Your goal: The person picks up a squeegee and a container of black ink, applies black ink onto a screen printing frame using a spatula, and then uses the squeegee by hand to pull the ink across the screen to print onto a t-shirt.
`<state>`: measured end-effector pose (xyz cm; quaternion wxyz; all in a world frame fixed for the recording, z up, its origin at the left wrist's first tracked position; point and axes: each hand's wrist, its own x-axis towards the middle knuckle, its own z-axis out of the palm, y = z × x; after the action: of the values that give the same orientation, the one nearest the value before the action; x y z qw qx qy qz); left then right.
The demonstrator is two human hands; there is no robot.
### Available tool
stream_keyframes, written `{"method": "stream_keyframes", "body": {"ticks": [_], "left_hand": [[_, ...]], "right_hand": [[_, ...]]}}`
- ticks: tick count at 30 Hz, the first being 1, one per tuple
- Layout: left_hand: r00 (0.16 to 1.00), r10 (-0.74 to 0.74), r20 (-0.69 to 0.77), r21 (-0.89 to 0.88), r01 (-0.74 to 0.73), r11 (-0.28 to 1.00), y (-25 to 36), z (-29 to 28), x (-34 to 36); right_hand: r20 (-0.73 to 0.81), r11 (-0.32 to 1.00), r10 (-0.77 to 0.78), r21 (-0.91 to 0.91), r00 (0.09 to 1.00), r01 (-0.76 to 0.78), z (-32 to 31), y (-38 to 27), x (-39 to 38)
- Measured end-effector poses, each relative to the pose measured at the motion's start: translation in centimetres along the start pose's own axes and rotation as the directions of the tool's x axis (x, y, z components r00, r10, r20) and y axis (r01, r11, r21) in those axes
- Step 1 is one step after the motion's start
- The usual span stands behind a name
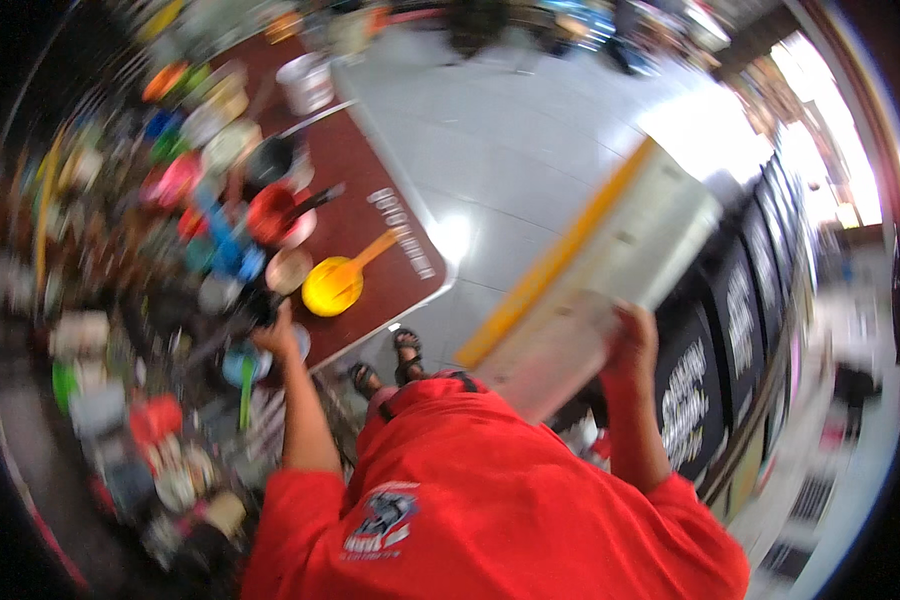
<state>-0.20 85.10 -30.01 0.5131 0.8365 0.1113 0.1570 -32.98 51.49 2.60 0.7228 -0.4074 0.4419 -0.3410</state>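
A long pale box (610, 270) is gripped at its near end by the right hand (632, 340), slanting up-right, while the left hand (275, 335) touches blurred tableware, grip unclear.

Bright daylight glare upper right; heavy motion blur.

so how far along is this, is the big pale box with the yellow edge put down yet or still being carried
Done: nothing looks set down yet. In hand: the right hand has its grip on the large pale flat box with a yellow edge, held up above the grey tiled floor. The left hand reaches among blurred items on the dark red table, near a yellow plastic ladle. Left: the box is not resting on any surface.
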Motion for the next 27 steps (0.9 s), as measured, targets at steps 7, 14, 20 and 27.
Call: {"method": "stream_keyframes", "body": {"ticks": [7, 14, 20, 27], "left_hand": [[0.974, 0.195, 0.115, 0.029, -0.199, 0.98, 3.3, -4.9, -0.8], [0.757, 0.505, 0.415, -0.179, -0.477, 0.861, 13.8, -7.0, -5.3], [0.49, 0.595, 0.637, -0.405, -0.444, 0.799, 16.5, -6.4, -10.7], [0.221, 0.724, 0.654, -0.748, 0.042, 0.663, 23.1, -7.8, -25.8]], "right_hand": [[0.151, 0.961, -0.101, 0.271, 0.983, 0.057, 0.1, -0.9, -3.4], [-0.216, 0.911, -0.136, 0.356, 0.967, 0.208, -7.6, 2.0, -14.1], [-0.557, 0.843, -0.151, 0.359, 0.816, 0.401, -15.2, 4.5, -24.5], [-0.894, 0.781, -0.15, 0.154, 0.421, 0.605, -25.4, 5.7, -39.4]]}}
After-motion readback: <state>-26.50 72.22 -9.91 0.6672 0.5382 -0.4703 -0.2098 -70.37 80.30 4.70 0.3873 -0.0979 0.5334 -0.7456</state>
